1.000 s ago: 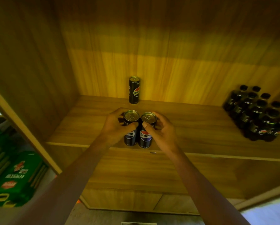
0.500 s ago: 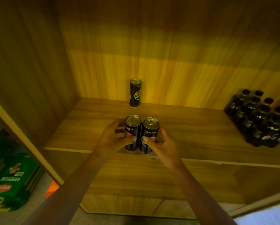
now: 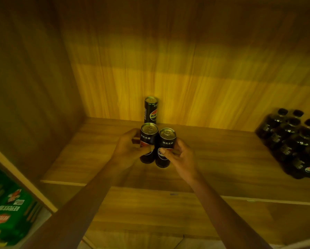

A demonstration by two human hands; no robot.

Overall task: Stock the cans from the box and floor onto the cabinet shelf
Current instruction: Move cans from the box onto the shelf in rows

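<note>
A person's left grip (image 3: 127, 150) and right grip (image 3: 183, 159) each clasp an upright black can. The left can (image 3: 149, 133) touches the right can (image 3: 167, 139) over the cabinet shelf (image 3: 222, 159), just before a third can (image 3: 151, 110). Dark bottles (image 3: 294, 141) stand at right.

Bare shelf (image 3: 222, 159) runs wide from the right can (image 3: 166, 146) to the bottle pack (image 3: 294, 141) at far right, and from the left can (image 3: 148, 139) over to the side wall (image 3: 34, 96). The back can (image 3: 151, 110) stands upright by the back panel (image 3: 204, 87), straight behind the left can, and blocks that lane. Behind the right can the way is open to the panel.
</note>
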